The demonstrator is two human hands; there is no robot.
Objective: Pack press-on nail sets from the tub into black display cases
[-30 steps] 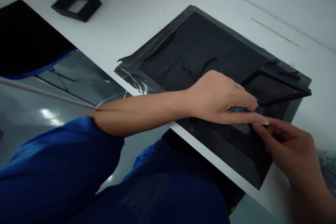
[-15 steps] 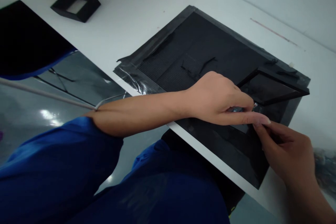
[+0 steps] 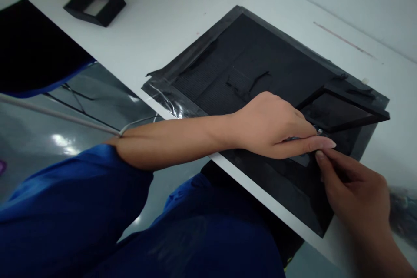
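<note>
My left hand [image 3: 276,126] reaches across from the left over a black mat [image 3: 273,47] with taped edges, its thumb and fingers closed in a pinch. Just past its fingertips a small shiny piece [image 3: 319,131] shows. My right hand [image 3: 361,195] is also pinched, thumb against forefinger, meeting the left thumb tip. What either hand holds is hidden or too small to name. Behind the fingers, a black rectangular frame [image 3: 355,117] with a dark panel inside lies on the mat. Part of a flat greyish piece [image 3: 300,158] shows below my left thumb.
On the white table [image 3: 156,30] a hollow black box [image 3: 107,8] stands at the far left. Black scraps [image 3: 260,77] lie on the mat. A clear plastic bag [image 3: 404,210] is at the right edge. A black chair [image 3: 39,47] and a grey cable [image 3: 58,115] are left.
The gap between my left thumb and forefinger has narrowed. My right fingertips have shifted slightly at the left thumb. The mat and frame appear almost unmoved.
</note>
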